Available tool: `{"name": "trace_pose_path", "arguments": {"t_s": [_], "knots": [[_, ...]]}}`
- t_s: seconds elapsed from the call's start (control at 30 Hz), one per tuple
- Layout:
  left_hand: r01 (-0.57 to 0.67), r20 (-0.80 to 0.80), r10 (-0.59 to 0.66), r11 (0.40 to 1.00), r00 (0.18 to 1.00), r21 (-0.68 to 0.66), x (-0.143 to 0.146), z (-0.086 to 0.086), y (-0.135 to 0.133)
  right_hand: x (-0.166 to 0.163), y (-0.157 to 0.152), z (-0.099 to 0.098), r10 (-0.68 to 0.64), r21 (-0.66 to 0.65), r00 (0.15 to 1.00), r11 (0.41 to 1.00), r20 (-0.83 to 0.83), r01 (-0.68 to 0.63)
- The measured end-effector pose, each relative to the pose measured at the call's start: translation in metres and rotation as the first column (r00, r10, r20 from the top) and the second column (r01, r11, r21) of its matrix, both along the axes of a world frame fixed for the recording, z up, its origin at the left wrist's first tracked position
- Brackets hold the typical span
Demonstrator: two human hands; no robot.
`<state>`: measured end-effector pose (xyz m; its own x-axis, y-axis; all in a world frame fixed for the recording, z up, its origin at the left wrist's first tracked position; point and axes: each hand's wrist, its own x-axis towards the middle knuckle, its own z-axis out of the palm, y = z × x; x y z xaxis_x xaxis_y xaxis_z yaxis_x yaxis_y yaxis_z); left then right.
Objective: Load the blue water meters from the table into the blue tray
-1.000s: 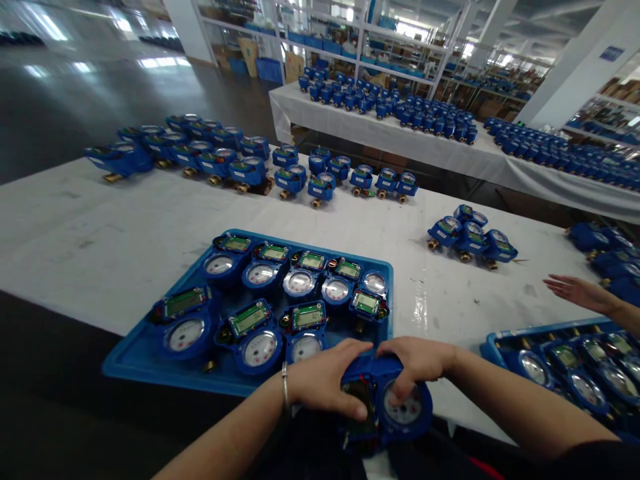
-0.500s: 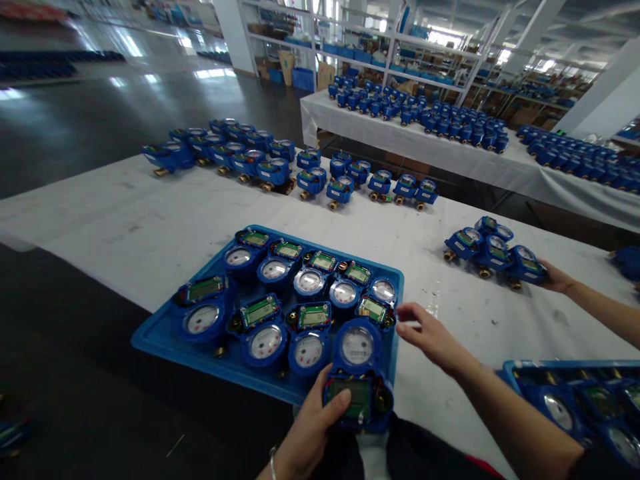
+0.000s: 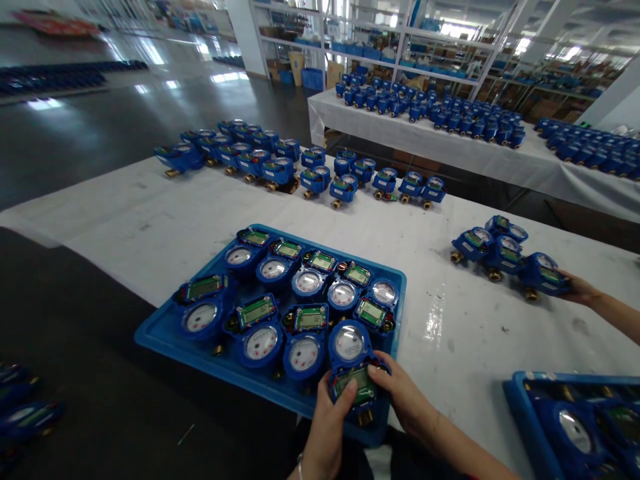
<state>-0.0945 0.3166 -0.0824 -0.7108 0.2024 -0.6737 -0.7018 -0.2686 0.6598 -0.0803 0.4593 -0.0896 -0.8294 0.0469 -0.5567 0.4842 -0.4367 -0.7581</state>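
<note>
Both my hands grip one blue water meter (image 3: 349,341) at the near right corner of a blue tray (image 3: 200,357). My left hand (image 3: 327,417) is closed on its left side, thumb over the small green-framed display. From the right, my right hand (image 3: 403,393) holds the same meter, its thumb at the display's edge. A brass fitting (image 3: 366,418) sticks out at the meter's near end. Several more meters, such as one with a white round dial (image 3: 304,353), fill the tray in two rows. Their undersides are hidden.
Another person's hand (image 3: 580,288) holds a meter (image 3: 545,273) beside a small group at the right. Several meters (image 3: 277,172) stand along the table's (image 3: 125,227) far edge. A second tray (image 3: 530,427) sits at the lower right. Behind is another meter-covered table (image 3: 370,123).
My right hand has come down and left from the tray's right edge onto the meter that my left hand holds. The other person's hand and meter have shifted slightly in view.
</note>
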Motion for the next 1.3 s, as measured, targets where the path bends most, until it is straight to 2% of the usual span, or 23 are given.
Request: {"name": "trace_pose_path", "arguments": {"t_s": [0.23,0.4,0.47,0.57,0.67,0.73,0.87,1.0,1.17,1.3], "knots": [[-0.062,0.122,0.060,0.998,0.991,0.006,-0.016,-0.001,0.010,-0.005,-0.005,-0.026,-0.085,-0.123,0.996,0.989,0.022,0.088],[-0.055,0.104,0.054,0.998,0.993,0.007,-0.023,-0.002,0.007,-0.012,-0.012,-0.026,-0.125,-0.220,0.987,0.965,0.101,0.145],[-0.038,0.104,0.036,0.999,0.994,0.020,-0.025,-0.002,0.006,-0.013,-0.011,-0.023,-0.111,-0.215,0.987,0.967,0.115,0.134],[0.013,0.126,-0.021,0.998,0.992,0.063,-0.029,-0.003,0.003,-0.013,-0.004,-0.019,-0.072,-0.059,0.990,0.995,0.119,0.080],[0.105,0.166,-0.121,0.989,0.979,0.104,-0.035,-0.003,0.001,-0.014,0.004,-0.020,0.008,0.141,0.995,0.990,0.095,-0.022],[0.162,0.199,-0.190,0.976,0.961,0.148,-0.040,-0.002,0.000,-0.015,0.008,-0.022,0.077,0.247,0.996,0.965,0.052,-0.088],[0.209,0.279,-0.261,0.957,0.924,0.203,-0.048,0.000,0.000,-0.017,0.016,-0.022,0.201,0.451,0.979,0.872,0.028,-0.192],[0.176,0.335,-0.232,0.966,0.913,0.190,-0.054,0.001,0.002,-0.016,0.023,-0.019,0.278,0.504,0.961,0.829,0.005,-0.243],[0.199,0.356,-0.256,0.962,0.899,0.189,-0.055,-0.004,0.005,-0.012,0.027,-0.020,0.335,0.586,0.940,0.776,-0.071,-0.232],[0.159,0.307,-0.199,0.976,0.931,0.150,-0.048,-0.012,0.008,-0.006,0.026,-0.021,0.359,0.623,0.932,0.740,-0.048,-0.253]]}}
